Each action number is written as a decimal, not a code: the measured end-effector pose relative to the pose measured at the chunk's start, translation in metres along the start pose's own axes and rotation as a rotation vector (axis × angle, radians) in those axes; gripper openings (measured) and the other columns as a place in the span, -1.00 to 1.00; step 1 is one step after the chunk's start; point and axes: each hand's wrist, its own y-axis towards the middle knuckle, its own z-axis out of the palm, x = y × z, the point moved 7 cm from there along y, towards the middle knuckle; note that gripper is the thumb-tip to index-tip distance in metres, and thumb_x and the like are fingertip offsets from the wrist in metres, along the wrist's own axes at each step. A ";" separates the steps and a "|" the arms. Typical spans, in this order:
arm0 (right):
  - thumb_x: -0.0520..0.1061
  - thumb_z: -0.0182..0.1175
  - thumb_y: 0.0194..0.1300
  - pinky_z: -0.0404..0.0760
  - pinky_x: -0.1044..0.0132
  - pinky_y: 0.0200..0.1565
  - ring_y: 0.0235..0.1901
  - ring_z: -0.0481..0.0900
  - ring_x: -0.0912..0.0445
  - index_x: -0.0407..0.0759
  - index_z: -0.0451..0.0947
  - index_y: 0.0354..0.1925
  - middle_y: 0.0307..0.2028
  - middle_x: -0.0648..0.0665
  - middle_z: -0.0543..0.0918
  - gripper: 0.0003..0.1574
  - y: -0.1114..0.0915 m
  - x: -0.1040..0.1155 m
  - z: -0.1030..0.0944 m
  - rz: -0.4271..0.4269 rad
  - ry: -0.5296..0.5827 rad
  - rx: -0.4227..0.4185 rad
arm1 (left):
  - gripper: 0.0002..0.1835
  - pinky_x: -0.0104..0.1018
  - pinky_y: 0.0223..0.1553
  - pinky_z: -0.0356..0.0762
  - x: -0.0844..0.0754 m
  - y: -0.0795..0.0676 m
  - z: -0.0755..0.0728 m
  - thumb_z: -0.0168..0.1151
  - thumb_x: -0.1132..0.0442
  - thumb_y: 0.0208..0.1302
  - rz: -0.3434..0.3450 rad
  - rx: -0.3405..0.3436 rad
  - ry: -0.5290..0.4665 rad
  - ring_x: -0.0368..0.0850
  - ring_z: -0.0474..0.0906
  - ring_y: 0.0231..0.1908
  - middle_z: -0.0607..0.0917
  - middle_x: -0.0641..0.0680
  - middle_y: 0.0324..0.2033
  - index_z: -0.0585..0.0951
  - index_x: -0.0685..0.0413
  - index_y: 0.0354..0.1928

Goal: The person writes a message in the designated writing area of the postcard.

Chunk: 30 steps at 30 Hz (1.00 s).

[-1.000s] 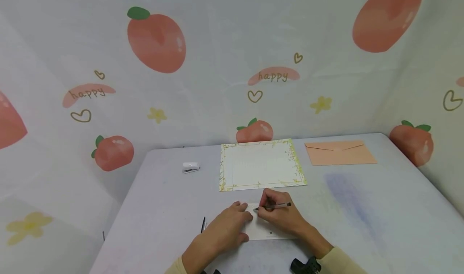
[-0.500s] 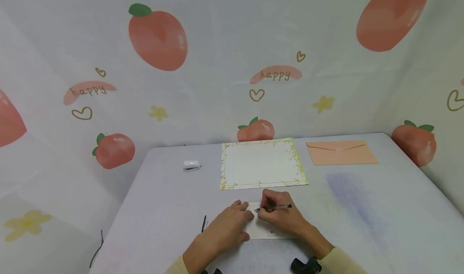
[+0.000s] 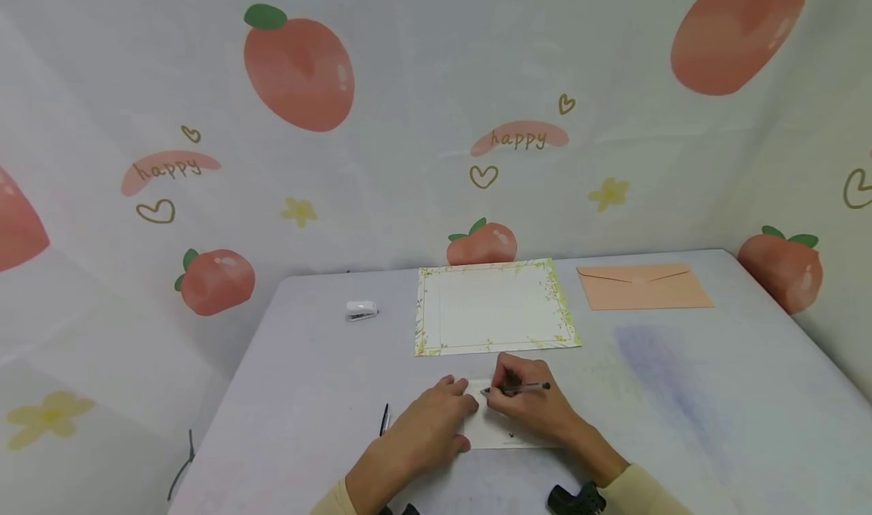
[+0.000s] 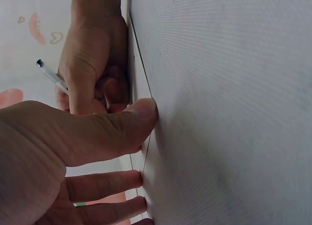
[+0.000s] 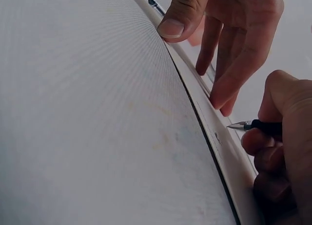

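Note:
My right hand grips a pen, its tip right at the upper left part of a small white card. In the right wrist view the pen's metal tip points at the card's surface. My left hand rests on the card's left side, fingers spread and fairly straight. The left thumb presses the card's near edge in the left wrist view. Beside the left hand lies a second pen, partly hidden by that hand. A small dark mark shows near the card's lower edge.
Beyond the hands lies a sheet of paper with a yellow floral border. A peach envelope is at the back right, and a small white stapler at the back left. A printed curtain hangs behind the table.
The pen tip has shifted very slightly over the card with my right hand. My left hand stays in place on the card. The head view has tilted a little.

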 end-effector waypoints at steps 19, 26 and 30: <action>-0.39 0.38 0.03 0.36 0.47 -0.47 -0.53 0.39 0.37 0.09 0.50 -0.46 -0.56 0.28 0.50 -0.61 -0.001 0.001 -0.001 -0.029 0.012 -0.005 | -0.51 0.04 0.32 0.70 0.000 0.001 0.001 0.71 0.14 0.17 -0.004 -0.001 0.008 0.24 0.63 0.40 0.72 0.16 0.34 0.79 -0.01 0.14; -0.40 0.40 0.06 0.37 0.47 -0.48 -0.54 0.40 0.38 0.10 0.53 -0.46 -0.56 0.27 0.53 -0.60 -0.001 0.001 0.000 -0.033 0.024 -0.009 | -0.52 0.03 0.32 0.71 0.000 0.002 0.001 0.71 0.14 0.17 -0.004 0.003 0.017 0.24 0.63 0.39 0.73 0.16 0.34 0.80 0.00 0.14; -0.41 0.40 0.08 0.35 0.47 -0.49 -0.55 0.38 0.38 0.12 0.51 -0.45 -0.56 0.27 0.49 -0.57 0.000 0.002 -0.002 -0.024 0.021 -0.028 | -0.52 0.04 0.29 0.73 0.000 0.002 0.001 0.72 0.15 0.16 -0.004 -0.002 0.023 0.24 0.64 0.38 0.73 0.16 0.34 0.80 0.00 0.13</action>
